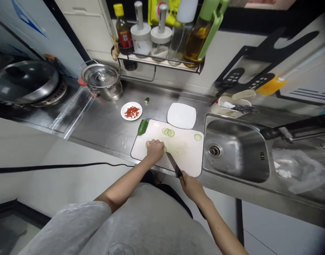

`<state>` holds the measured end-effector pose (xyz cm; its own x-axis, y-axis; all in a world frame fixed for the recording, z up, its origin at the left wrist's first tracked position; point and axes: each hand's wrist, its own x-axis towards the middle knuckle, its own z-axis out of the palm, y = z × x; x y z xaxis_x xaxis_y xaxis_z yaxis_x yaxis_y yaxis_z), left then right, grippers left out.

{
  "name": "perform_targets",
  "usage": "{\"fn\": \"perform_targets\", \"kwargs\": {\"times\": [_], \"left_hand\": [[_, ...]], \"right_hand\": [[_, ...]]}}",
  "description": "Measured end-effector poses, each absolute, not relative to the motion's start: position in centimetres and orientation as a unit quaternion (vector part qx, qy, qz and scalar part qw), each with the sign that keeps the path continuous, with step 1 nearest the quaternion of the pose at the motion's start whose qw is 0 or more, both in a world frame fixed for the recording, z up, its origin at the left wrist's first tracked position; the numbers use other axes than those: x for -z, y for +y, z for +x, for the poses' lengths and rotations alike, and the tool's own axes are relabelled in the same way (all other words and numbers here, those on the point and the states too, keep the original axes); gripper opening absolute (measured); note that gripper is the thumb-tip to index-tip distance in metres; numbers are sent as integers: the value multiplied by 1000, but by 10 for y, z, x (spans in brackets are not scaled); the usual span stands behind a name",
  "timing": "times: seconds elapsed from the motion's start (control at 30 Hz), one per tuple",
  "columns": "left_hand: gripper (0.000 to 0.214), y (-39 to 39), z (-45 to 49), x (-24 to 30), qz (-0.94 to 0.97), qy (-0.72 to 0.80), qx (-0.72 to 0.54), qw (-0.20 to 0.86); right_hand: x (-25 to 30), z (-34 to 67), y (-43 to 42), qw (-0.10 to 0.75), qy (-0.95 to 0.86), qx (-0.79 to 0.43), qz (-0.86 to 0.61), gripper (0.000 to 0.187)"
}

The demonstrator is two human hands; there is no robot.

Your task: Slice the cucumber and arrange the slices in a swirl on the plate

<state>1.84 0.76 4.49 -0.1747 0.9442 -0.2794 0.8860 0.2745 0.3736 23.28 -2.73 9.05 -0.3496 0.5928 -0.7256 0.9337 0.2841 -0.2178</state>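
Observation:
On the white cutting board (190, 161), my left hand (155, 150) is closed over pale green cucumber slices, mostly hidden under the fingers. A cut cucumber edge (164, 150) shows just right of the fingers, close to the tip of the knife (173, 163). My right hand (191, 186) is wrapped round the knife's dark handle at the board's front edge. Several cucumber slices (170, 133) lie overlapped at the back of the board, and a single slice sits near its right corner. A larger cucumber piece (143, 127) rests at the back left corner.
Behind the board are a white square plate (181, 115), a small plate (122, 112) of chopped red bits and a cucumber end (146, 100). The sink (239, 148) is to the right. A lidded steel pot (109, 92) and a wok (24, 81) stand left. Bottles fill a wall rack (159, 63).

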Motion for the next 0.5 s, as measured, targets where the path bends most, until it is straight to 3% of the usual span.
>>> {"fn": "perform_targets", "kwargs": {"times": [0.2,0.5], "left_hand": [[20,8,20,-41,604,777,-40,171],[20,2,27,-63,588,766,-64,252]], "right_hand": [[-90,241,-28,249,752,331,513,41],[-87,253,-24,230,735,336,542,41]]}}
